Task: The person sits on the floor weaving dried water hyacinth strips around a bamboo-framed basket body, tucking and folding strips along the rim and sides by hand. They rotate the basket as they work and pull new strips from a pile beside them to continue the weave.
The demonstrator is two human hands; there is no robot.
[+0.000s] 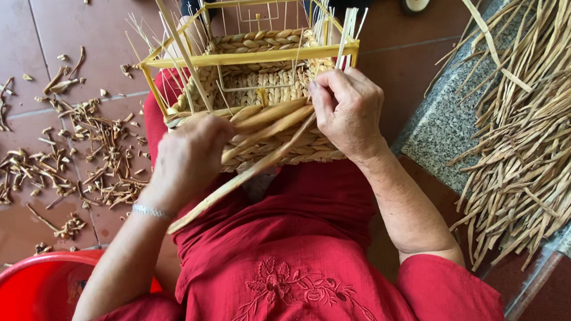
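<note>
— Weaving is what shows here: a half-made basket (260, 94) rests on the person's lap, its yellow rectangular frame (250, 56) rising above the woven lower wall, thin upright stakes poking up past the rim.

— And the strands in hand?

— A few flat, tan reed strands (269, 124) lie across the near wall of the basket. Their long axis runs on a slant, from low on the left, over the red skirt, up toward the right side of the frame.

— Which hand has them?

— Both. The left hand (190, 158) is curled closed around the lower part of the strands, just beside the near wall. The right hand (348, 111) is pinched shut on their upper ends, pressing them against the weave right under the frame bar. The right hand sits higher and closer to the rim; the left sits lower, nearer the loose tail.

— So the strands lie between the hands?

— Yes, bridging them, touching the basket wall along the way.

— What else is about?

— A heap of dried reeds (539, 106) on a speckled stone ledge (432, 128) to the right, cut scraps (62, 164) scattered over the tiled floor on the left, and a red plastic basin (19, 317) at the lower left corner.
</note>
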